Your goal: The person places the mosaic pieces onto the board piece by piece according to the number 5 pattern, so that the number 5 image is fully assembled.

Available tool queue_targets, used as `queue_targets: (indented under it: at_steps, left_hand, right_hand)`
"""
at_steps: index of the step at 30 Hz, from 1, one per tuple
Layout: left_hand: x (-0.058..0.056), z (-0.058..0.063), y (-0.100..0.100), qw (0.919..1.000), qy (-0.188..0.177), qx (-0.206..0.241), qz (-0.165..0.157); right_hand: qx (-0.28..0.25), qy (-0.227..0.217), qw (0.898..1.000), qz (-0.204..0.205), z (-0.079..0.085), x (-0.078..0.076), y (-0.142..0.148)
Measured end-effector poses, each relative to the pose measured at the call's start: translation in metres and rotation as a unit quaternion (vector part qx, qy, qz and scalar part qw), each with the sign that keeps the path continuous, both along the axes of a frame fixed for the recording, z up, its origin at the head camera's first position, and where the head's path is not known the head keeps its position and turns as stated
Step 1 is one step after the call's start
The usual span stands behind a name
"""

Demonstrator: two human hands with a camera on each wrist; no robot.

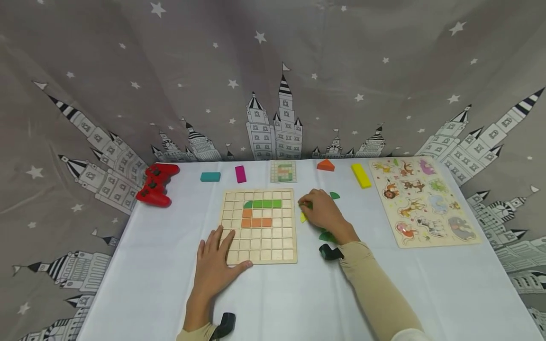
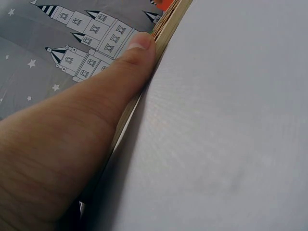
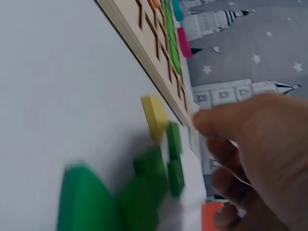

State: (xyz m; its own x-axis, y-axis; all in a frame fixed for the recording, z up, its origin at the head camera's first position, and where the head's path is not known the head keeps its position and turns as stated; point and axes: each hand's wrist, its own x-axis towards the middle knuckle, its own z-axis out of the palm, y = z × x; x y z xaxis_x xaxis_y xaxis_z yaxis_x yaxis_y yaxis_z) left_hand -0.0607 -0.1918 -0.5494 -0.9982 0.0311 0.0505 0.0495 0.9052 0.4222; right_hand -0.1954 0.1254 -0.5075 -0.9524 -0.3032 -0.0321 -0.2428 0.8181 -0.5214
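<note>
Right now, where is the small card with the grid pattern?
In the head view, the small card lies just beyond the far side of the wooden grid board, between the magenta block on its left and the orange triangular block on its right.

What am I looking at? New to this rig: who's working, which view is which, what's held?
No machine: these are a person's bare hands. The wide picture is taken from the head, looking down; the other two from the left and right wrists.

On the white cloth-covered table lies a square light-wood grid board with small green squares and orange squares set in it. A red game controller sits left, a light-coloured animal puzzle board right.

The left hand rests on the grid board's near left corner. The right hand is at loose green blocks; whether it holds one, I can't tell.
</note>
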Motion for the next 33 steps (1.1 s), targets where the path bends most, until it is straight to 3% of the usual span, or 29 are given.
queue_targets:
  at_steps: [9,20,27,33]
  left_hand:
    - [-0.003,0.0,0.0,0.9999,-0.007,0.007,0.0]
    - [0.001,0.001,-0.003,0.9998,-0.018,-0.002,0.005]
    - [0.001,0.003,-0.003,0.9999,-0.014,0.002,0.005]
    - [0.002,0.004,-0.003,0.9998,-0.019,-0.001,0.006]
  right_hand:
    - [0.02,-0.053,0.997,0.051,0.004,0.012,0.011]
    - [0.055,-0.015,0.998,0.014,-0.005,0.015,0.008]
    - [0.052,-0.013,0.998,0.036,-0.006,0.016,0.007]
    - [0.063,-0.002,0.998,0.023,-0.008,0.02,0.002]
